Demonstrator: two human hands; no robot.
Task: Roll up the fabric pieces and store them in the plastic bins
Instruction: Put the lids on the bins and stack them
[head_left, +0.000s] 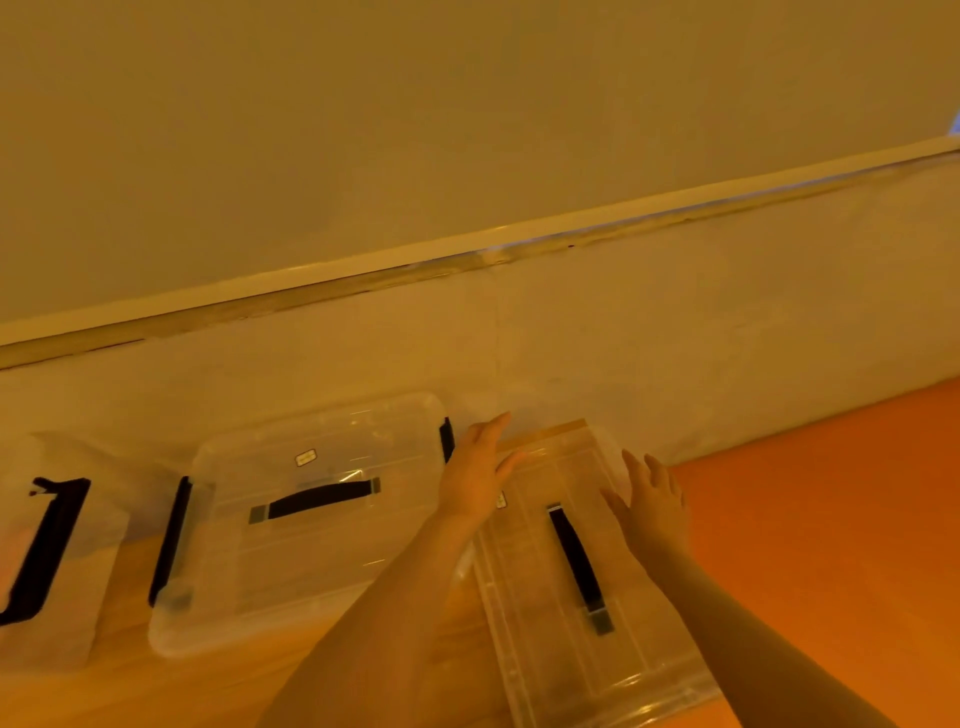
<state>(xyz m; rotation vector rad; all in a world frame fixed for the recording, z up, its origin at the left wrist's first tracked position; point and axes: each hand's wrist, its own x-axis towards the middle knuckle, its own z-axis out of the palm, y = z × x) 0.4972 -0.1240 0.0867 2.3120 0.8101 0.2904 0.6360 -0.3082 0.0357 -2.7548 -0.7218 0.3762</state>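
A clear plastic bin (311, 561) with a lid, black side latches and a black handle sits on the wooden floor against the wall. To its right lies a second clear lid or bin (540, 623) with a black handle, turned lengthwise. My left hand (475, 478) hovers over this one's far left corner, fingers spread. My right hand (652, 501) is above its right edge, fingers apart and holding nothing. A third clear bin (57, 545) with a black latch is cut off at the left edge. No fabric pieces are in view.
A white wall with a baseboard (493, 254) runs diagonally behind the bins. An orange mat or surface (831, 519) covers the floor to the right. Wooden floor (208, 691) shows in front of the bins.
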